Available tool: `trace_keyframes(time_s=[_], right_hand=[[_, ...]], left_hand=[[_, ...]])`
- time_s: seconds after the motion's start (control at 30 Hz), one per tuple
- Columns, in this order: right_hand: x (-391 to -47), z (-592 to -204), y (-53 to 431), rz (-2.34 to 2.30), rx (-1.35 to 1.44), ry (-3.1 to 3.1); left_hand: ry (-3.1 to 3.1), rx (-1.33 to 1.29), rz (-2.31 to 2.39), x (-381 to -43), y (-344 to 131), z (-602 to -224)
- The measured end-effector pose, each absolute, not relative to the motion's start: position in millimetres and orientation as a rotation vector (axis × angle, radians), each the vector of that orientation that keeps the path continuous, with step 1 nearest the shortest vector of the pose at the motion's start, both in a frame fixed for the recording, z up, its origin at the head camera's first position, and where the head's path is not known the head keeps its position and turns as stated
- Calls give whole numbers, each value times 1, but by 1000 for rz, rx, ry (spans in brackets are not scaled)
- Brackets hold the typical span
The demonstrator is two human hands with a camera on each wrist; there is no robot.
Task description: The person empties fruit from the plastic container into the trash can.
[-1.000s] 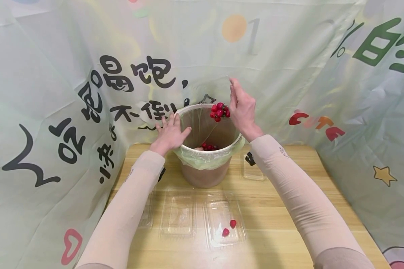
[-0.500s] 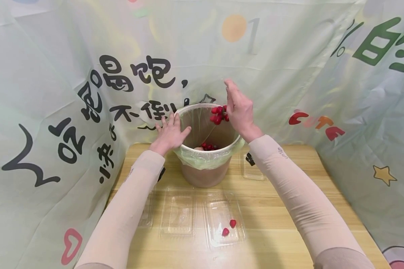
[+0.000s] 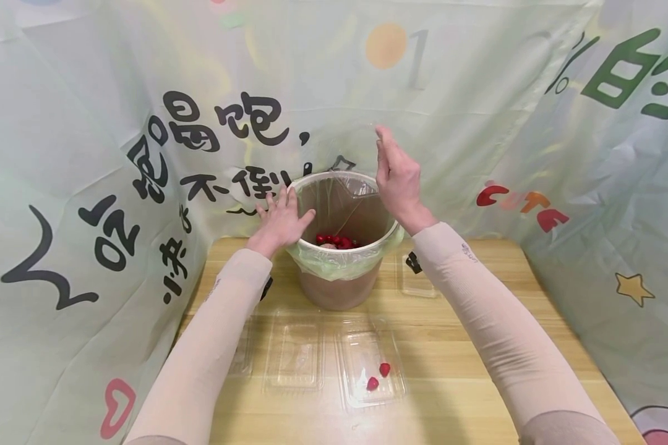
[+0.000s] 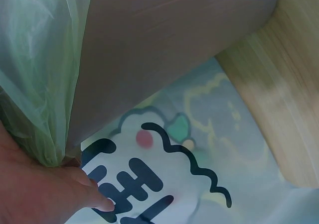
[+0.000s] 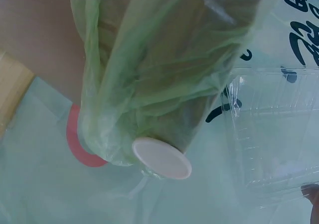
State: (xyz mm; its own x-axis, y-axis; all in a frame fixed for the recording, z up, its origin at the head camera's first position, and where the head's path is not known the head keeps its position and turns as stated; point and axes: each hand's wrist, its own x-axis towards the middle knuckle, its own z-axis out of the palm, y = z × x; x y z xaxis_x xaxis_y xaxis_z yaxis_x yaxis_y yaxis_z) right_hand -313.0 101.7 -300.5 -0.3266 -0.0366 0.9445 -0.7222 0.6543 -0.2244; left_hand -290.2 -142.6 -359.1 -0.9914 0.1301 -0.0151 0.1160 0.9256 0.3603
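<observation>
A brownish bin [image 3: 338, 293] stands on the table, lined with a thin green bag [image 4: 37, 59] folded over its pale rim [image 3: 342, 251]. My left hand [image 3: 281, 221] rests on the left side of the rim, fingers spread. Above the right side of the bin, my right hand [image 3: 399, 182] grips a clear plastic box [image 5: 274, 134], tilted on its side over the opening. No fruit shows in that box. Several small red fruits [image 3: 339, 241] lie at the bottom of the bin. The right hand is mostly out of its wrist view; only fingertips [image 5: 313, 199] show at the edge.
In front of the bin lie clear plastic boxes, one [image 3: 359, 355] with two red fruits [image 3: 385, 369] in it and another [image 3: 294, 358] to its left. One more clear box [image 3: 417, 281] sits by the right forearm. Printed cloth [image 3: 456, 154] surrounds the table.
The cluster of red fruits at the tilted box has dropped into the bin, where more red fruits now show. The right hand dipped slightly and rose again; the left hand stayed on the rim.
</observation>
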Motion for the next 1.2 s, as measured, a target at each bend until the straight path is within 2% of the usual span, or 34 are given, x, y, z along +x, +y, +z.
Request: trace_keyframes(time_s=[0.47, 0.77, 1.2], right_hand=[[-309, -285, 120, 852, 370, -1821], [-306, -274, 153, 912, 260, -1849], [-294, -280, 202, 932, 71, -2013]], left_hand=[[3036, 198, 564, -290, -143, -359], [3036, 197, 562, -290, -144, -360], [3040, 195, 562, -290, -143, -359]])
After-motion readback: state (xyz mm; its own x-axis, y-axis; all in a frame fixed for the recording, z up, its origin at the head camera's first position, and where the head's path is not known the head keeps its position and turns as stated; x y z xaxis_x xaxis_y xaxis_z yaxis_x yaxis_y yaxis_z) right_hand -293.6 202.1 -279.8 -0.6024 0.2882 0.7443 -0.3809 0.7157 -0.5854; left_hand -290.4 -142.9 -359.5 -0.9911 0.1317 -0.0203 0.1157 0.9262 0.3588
